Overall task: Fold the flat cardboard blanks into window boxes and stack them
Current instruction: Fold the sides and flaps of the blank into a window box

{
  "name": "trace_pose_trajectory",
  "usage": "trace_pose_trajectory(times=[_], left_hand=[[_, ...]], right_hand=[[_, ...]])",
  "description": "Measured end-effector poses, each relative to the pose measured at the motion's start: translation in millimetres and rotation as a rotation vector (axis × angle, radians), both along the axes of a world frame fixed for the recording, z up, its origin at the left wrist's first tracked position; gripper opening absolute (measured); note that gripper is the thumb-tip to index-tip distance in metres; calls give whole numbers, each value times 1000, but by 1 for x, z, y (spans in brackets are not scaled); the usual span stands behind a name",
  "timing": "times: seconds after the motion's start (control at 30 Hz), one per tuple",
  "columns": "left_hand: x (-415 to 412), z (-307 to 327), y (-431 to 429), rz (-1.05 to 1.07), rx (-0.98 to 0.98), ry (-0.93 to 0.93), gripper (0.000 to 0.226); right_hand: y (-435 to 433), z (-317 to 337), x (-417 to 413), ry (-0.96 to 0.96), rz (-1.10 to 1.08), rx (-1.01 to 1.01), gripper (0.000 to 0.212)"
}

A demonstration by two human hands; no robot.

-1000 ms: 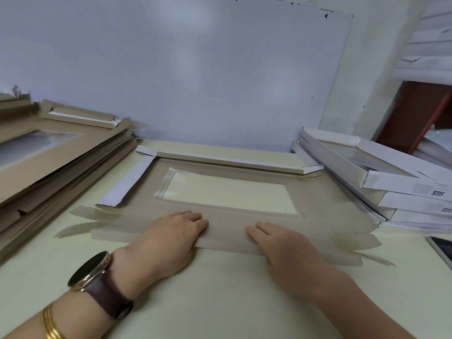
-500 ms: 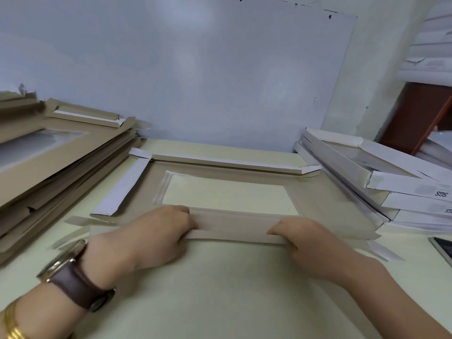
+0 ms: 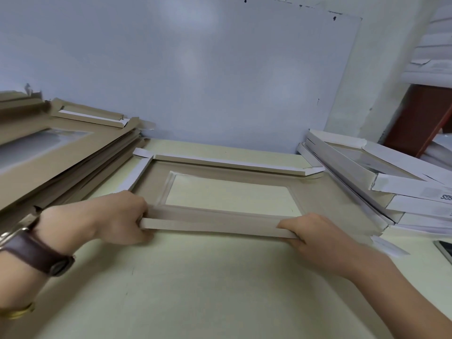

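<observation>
Cardboard blank (image 3: 325, 196) lies flat on the pale table (image 3: 195, 289) in front of us, between the pile of unfolded blanks (image 3: 61, 167) on our left and the finished window boxes (image 3: 391, 182) stacked on our right. We hold its near flap (image 3: 215, 226) raised: our left hand (image 3: 117, 216) curls round one end, our right hand (image 3: 315, 236) round the other. Its far flap (image 3: 227, 165) and left flap (image 3: 137, 174) stand folded up.

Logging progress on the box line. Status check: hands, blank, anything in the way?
Left hand and right hand both grip near flap, raised. Blank flat on table, far and left flaps folded. Finished boxes crowd its right side.
</observation>
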State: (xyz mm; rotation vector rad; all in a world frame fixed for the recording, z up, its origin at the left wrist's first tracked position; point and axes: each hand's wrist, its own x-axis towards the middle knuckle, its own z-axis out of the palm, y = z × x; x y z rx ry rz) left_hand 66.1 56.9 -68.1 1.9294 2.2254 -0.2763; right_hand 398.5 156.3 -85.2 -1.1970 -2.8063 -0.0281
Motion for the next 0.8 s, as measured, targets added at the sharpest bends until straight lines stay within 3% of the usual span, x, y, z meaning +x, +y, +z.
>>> trace_pose_trajectory(times=[0.2,0.43,0.63,0.8], left_hand=[[-13,10,-3,47,-4,-18,37],[-46,7,-3,167,-22,-107,27],[-60,6,4,267,24,-102,54],[-58,8,15,332,91,-46,58]], right_hand=[[1,-3,1,12,28,30,14],[7,0,8,61,51,-62,23],[30,8,17,113,-107,-112,33],[53,10,13,164,-187,-85,47]])
